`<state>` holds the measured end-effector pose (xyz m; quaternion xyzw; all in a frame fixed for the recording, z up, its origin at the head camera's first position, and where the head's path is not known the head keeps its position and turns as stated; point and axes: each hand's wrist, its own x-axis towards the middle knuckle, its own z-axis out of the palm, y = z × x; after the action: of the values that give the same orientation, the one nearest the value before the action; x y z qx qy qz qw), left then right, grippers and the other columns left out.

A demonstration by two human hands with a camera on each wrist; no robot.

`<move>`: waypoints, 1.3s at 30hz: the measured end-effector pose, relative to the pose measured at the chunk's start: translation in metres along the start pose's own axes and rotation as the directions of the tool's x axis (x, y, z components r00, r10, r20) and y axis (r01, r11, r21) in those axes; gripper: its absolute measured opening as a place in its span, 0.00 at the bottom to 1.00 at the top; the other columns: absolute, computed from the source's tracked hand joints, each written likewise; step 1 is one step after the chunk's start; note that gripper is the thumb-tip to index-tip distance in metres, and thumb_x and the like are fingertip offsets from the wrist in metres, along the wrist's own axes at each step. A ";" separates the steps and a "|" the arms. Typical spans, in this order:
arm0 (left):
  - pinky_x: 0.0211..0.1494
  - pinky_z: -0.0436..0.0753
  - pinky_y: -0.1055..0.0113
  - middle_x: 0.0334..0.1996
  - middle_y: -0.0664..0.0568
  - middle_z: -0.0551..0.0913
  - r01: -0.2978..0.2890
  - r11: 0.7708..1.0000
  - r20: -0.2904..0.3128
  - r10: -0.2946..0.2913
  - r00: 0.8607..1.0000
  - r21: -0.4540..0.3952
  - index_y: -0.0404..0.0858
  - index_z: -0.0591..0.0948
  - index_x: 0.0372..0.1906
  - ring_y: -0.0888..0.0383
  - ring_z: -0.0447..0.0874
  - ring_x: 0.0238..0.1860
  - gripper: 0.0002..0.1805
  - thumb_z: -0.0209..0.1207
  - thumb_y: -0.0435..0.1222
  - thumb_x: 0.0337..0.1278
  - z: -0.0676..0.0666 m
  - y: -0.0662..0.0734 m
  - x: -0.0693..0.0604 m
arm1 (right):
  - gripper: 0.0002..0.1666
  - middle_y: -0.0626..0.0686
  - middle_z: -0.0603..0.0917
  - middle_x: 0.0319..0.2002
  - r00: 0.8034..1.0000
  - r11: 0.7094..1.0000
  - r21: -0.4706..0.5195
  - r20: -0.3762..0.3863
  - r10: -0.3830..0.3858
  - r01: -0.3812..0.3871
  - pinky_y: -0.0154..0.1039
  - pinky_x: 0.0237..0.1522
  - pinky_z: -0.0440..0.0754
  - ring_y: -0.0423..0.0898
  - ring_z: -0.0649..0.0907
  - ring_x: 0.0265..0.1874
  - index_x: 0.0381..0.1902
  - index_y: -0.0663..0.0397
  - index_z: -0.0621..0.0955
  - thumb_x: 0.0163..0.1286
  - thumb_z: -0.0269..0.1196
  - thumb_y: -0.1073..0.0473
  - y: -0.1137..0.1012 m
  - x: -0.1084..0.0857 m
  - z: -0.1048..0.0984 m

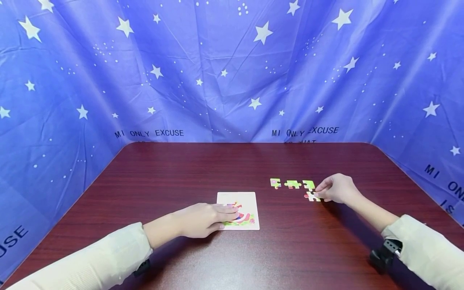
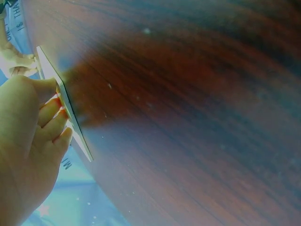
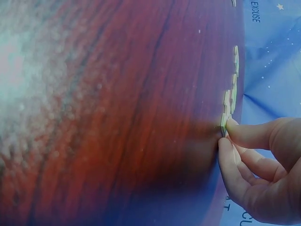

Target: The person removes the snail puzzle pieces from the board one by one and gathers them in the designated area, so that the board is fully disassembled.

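My left hand (image 1: 204,219) rests on a square puzzle board (image 1: 249,200), its fingers stretched over the colourful picture and covering part of it. In the left wrist view the board (image 2: 77,129) shows edge-on under the fingers. To the right, my right hand (image 1: 338,188) pinches a puzzle piece (image 3: 224,123) between thumb and fingertips at the table surface. That piece is at the right end of a small lower group with a red-and-white piece (image 1: 311,196). Just behind lies a green corner piece (image 1: 309,184).
Left of the corner piece lie a green puzzle piece (image 1: 293,184) and a piece with a pink mark (image 1: 275,182). They lie on a dark red wooden table (image 1: 181,169). A blue star-patterned curtain (image 1: 217,96) hangs around its back and sides.
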<state>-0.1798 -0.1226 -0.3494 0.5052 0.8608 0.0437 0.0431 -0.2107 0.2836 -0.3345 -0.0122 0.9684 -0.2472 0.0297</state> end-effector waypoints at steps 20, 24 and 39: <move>0.70 0.73 0.60 0.68 0.56 0.71 -0.007 1.000 0.001 0.007 1.000 0.005 0.46 0.70 0.69 0.57 0.68 0.70 0.25 0.53 0.37 0.68 -0.004 0.000 0.000 | 0.10 0.50 0.90 0.26 0.974 0.976 -0.014 -0.054 -0.218 0.218 0.38 0.34 0.79 0.39 0.85 0.22 0.34 0.54 0.88 0.57 0.69 0.55 -0.043 0.007 -0.008; 0.71 0.72 0.61 0.68 0.56 0.71 -0.008 1.000 0.005 0.008 1.000 0.005 0.46 0.70 0.69 0.57 0.68 0.70 0.25 0.53 0.37 0.68 -0.004 0.000 0.001 | 0.08 0.51 0.90 0.28 0.961 0.961 0.006 -0.032 -0.274 0.275 0.35 0.32 0.78 0.39 0.86 0.26 0.33 0.53 0.88 0.56 0.70 0.56 -0.063 0.009 0.005; 0.70 0.74 0.60 0.69 0.57 0.70 0.009 1.000 0.012 -0.009 1.000 -0.007 0.47 0.69 0.69 0.58 0.68 0.70 0.26 0.52 0.37 0.68 -0.002 0.002 0.000 | 0.09 0.51 0.89 0.28 0.832 0.840 0.167 0.133 -0.538 0.516 0.26 0.33 0.83 0.38 0.86 0.27 0.35 0.60 0.85 0.54 0.71 0.64 -0.127 0.008 0.066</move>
<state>-0.1786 -0.1222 -0.3472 0.5016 0.8626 0.0434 0.0500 -0.2133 0.1403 -0.3321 -0.2986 0.9037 -0.3035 0.0455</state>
